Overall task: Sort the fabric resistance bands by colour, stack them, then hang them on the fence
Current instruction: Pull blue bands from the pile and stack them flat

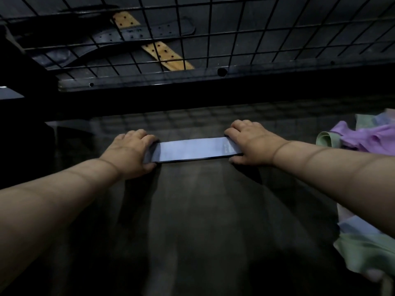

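A light blue fabric band (192,150) lies flat and stretched out on the dark table (192,221), in the middle of the view. My left hand (130,150) grips its left end, fingers curled over the top and thumb beneath. My right hand (245,144) grips the right end the same way. A black wire grid fence (213,35) runs across the top of the view, beyond the table's far edge.
A loose heap of purple (367,137) and green bands (327,139) lies at the right edge of the table. More green and blue bands (367,248) sit at the lower right. Behind the fence hang black and tan perforated belts (166,54).
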A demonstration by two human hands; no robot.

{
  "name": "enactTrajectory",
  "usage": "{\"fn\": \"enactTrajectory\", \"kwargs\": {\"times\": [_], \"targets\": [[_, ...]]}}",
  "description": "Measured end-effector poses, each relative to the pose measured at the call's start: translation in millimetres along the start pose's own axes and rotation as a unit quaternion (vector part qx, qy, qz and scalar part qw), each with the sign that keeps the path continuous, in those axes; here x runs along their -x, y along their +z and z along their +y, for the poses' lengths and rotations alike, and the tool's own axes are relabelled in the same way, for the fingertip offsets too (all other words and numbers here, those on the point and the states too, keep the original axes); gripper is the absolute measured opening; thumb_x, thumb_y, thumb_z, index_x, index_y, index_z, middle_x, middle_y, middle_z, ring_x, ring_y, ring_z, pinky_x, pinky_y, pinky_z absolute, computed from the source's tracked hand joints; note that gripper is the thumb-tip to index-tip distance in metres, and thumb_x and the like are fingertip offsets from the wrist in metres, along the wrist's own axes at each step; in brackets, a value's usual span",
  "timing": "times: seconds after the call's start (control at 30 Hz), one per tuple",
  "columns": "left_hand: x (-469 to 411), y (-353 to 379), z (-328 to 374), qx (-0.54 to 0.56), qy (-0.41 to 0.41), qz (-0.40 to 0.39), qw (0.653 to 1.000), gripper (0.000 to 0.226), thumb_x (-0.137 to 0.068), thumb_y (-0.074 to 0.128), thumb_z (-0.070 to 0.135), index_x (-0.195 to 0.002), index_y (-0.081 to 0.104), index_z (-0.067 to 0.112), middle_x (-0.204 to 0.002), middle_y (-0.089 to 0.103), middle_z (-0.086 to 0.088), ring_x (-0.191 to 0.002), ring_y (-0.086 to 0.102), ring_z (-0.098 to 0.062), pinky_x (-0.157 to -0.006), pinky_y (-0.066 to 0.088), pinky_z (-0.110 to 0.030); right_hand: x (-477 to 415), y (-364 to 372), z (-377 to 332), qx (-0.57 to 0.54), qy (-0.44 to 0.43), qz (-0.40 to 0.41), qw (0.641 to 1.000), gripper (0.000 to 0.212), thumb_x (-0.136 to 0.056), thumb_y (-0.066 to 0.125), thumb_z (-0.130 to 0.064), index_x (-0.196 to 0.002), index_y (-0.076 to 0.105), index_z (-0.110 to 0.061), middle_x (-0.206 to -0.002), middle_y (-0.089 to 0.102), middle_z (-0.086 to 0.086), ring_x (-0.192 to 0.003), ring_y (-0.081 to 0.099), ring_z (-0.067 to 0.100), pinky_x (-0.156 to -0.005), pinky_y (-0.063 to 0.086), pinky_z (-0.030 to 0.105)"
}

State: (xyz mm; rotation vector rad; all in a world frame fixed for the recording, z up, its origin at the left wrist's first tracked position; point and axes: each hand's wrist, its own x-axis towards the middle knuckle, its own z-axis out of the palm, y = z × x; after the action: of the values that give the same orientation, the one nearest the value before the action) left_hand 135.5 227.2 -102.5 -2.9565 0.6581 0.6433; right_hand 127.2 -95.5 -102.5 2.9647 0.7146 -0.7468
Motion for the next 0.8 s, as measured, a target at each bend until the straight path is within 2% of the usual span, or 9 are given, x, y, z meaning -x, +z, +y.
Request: {"fn": "enactTrajectory", "kwargs": {"times": [0.23, 0.43, 0.57, 0.8], "targets": [[-8.6, -3.5, 5.5, -0.026, 0.007, -0.034, 0.999, 0.067, -0.082, 0.065, 0.057, -0.136, 0.044, 0.023, -0.129, 0.046, -0.003, -0.119, 0.047, -0.025, -0.099, 0.036, -0.036, -6.9, -2.0, -6.7, 0.012, 0.001, -0.017, 1.0, 0.055, -0.088, 0.062, -0.046, -0.129, 0.046, -0.014, -0.13, 0.041, 0.01, -0.119, 0.043, 0.028, -0.099, 0.037, 0.039], [-9.1, -3.5, 7.4, -0.04, 0.005, -0.039, 0.998, 0.069, -0.081, 0.064, 0.057, -0.135, 0.043, 0.021, -0.127, 0.045, -0.004, -0.118, 0.047, -0.026, -0.099, 0.038, -0.038, -7.3, -3.0, -8.4, 0.027, 0.003, -0.022, 0.999, 0.056, -0.088, 0.06, -0.047, -0.13, 0.044, -0.013, -0.131, 0.04, 0.01, -0.12, 0.042, 0.028, -0.1, 0.037, 0.04], [-6.8, -0.3, 10.6, -0.033, 0.025, -0.014, 0.999, 0.074, -0.075, 0.068, 0.058, -0.135, 0.043, 0.021, -0.128, 0.045, -0.004, -0.118, 0.046, -0.027, -0.099, 0.038, -0.038, -4.9, -1.4, -8.8, 0.033, -0.008, -0.008, 0.999, 0.062, -0.086, 0.061, -0.051, -0.133, 0.043, -0.015, -0.132, 0.04, 0.009, -0.122, 0.043, 0.028, -0.102, 0.037, 0.04], [-10.7, -0.1, 13.5, -0.034, 0.03, -0.014, 0.999, 0.063, -0.086, 0.062, 0.053, -0.136, 0.045, 0.018, -0.131, 0.046, -0.006, -0.119, 0.047, -0.027, -0.099, 0.037, -0.039, -7.0, -1.8, -9.7, 0.024, -0.006, -0.011, 1.0, 0.056, -0.091, 0.058, -0.047, -0.134, 0.043, -0.014, -0.135, 0.039, 0.01, -0.122, 0.042, 0.028, -0.101, 0.037, 0.039]]}}
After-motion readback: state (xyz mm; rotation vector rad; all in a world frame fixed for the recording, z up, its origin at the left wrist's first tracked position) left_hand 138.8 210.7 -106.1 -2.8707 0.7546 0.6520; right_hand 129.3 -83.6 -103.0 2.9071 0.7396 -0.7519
